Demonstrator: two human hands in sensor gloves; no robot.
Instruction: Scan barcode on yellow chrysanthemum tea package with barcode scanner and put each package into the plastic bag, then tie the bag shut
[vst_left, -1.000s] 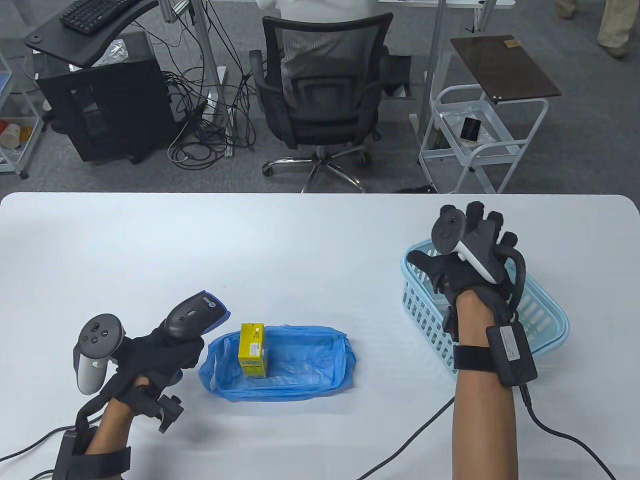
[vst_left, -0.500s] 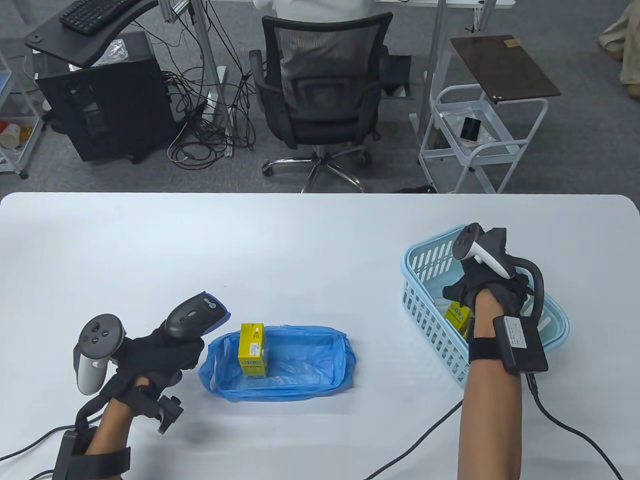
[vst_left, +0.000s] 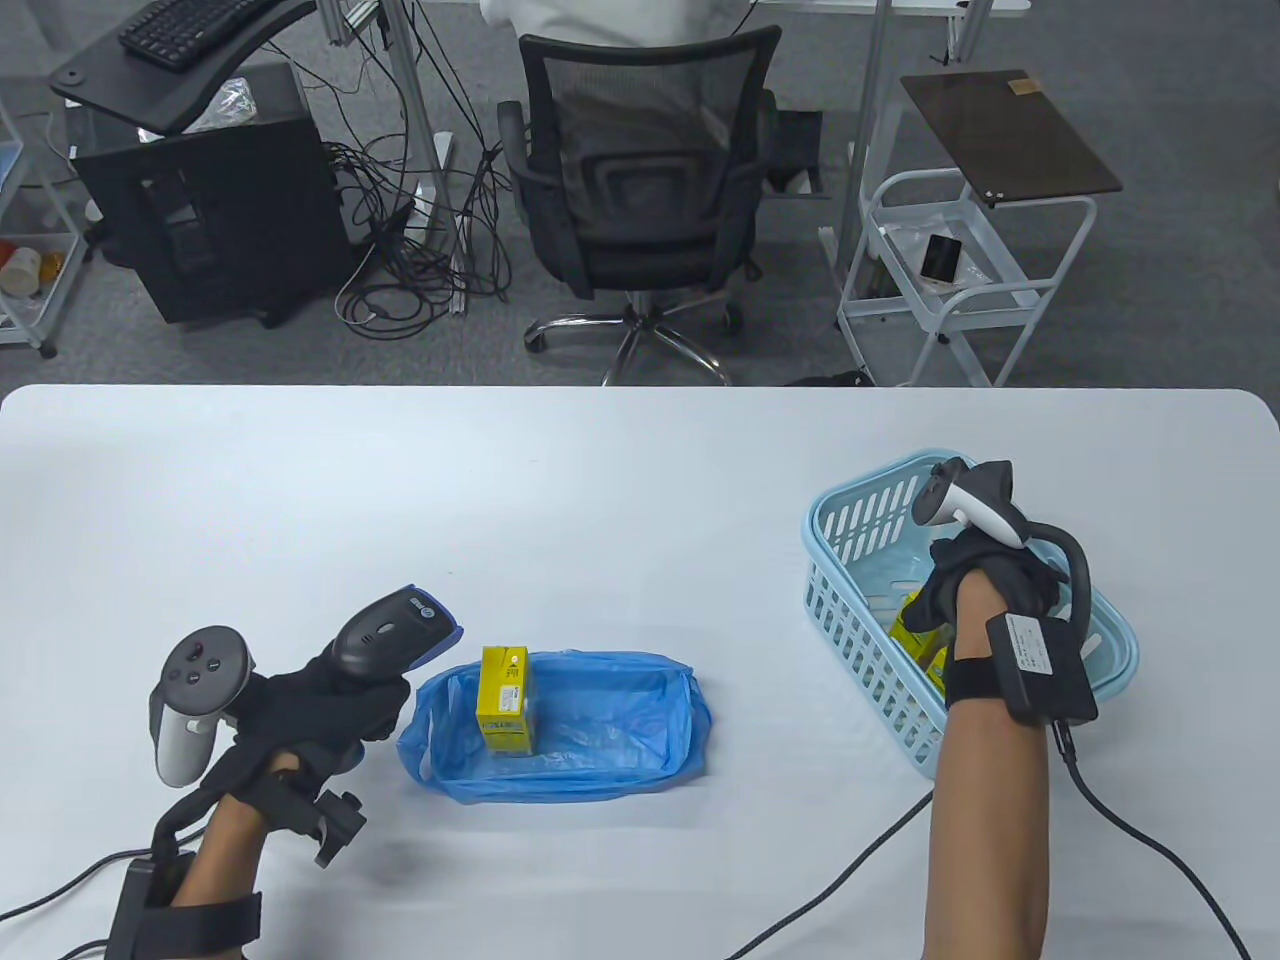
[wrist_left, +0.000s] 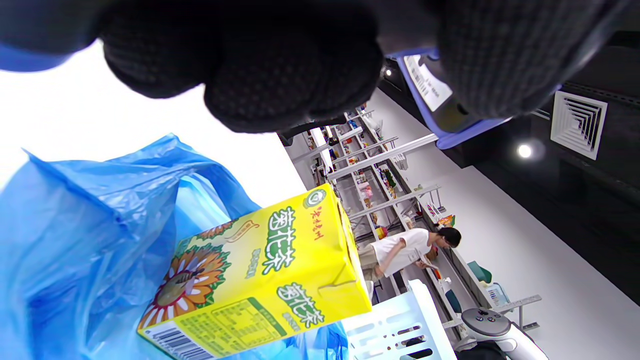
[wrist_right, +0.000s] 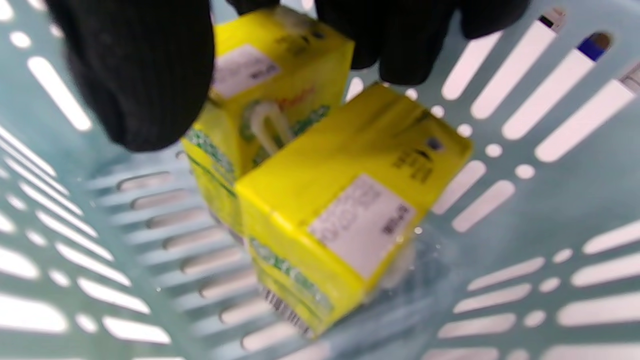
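My left hand (vst_left: 340, 705) grips the grey barcode scanner (vst_left: 385, 628) at the front left, its head pointing toward the blue plastic bag (vst_left: 620, 770). One yellow tea package (vst_left: 507, 697) stands upright inside the bag's left end, seen close in the left wrist view (wrist_left: 260, 280). My right hand (vst_left: 955, 580) reaches down into the light blue basket (vst_left: 850, 520). There two yellow packages lie side by side: thumb (wrist_right: 145, 80) and fingers (wrist_right: 400, 50) close around the farther one (wrist_right: 275, 65), while the nearer one (wrist_right: 350, 200) lies free.
Cables trail off both wrists across the table's front edge (vst_left: 830, 890). Beyond the table stand an office chair (vst_left: 640, 200), a white cart (vst_left: 960, 270) and a black computer desk (vst_left: 200, 200). A person stands at distant shelves in the left wrist view (wrist_left: 405, 250).
My right hand came back from the basket's far rim, where its fingers were spread, and dropped inside, curling onto a yellow package. The left hand and scanner stayed put.
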